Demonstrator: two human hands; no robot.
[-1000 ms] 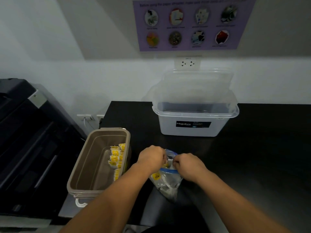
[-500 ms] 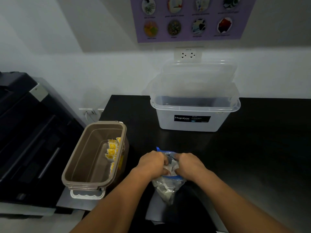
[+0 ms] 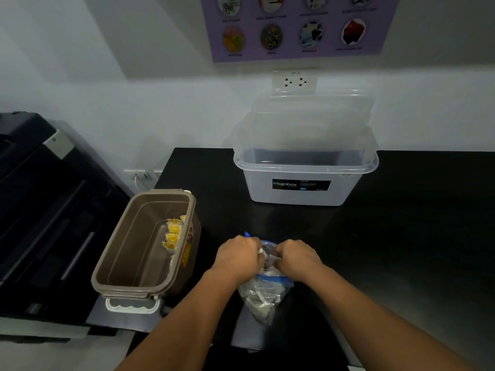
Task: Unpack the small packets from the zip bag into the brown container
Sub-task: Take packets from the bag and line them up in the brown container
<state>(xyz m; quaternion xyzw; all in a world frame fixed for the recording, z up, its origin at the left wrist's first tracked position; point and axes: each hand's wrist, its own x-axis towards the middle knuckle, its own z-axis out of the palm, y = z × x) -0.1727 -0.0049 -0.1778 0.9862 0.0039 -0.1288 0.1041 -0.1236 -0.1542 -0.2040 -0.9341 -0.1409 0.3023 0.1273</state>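
A clear zip bag [image 3: 261, 295] with a blue zip strip stands upright on the black counter, white packets showing through it. My left hand [image 3: 237, 257] grips the left side of the bag's mouth and my right hand [image 3: 297, 259] grips the right side. The mouth is pulled apart between my fingers. To the left, the brown container [image 3: 115, 263] sits open at the counter's left end. Several yellow packets [image 3: 172, 232] stand in a row along its right inner wall.
A clear Megabox tub [image 3: 302, 188] stands at the back of the black counter [image 3: 401, 236], its lid leaning on the wall. A dark printer [image 3: 40, 210] is at the left. The container's white latch [image 3: 131, 306] hangs near the counter's edge.
Both hands have stayed on the bag's mouth and shifted slightly toward me. The yellow packet seen at the opening a second ago is out of sight; the view has tilted down.
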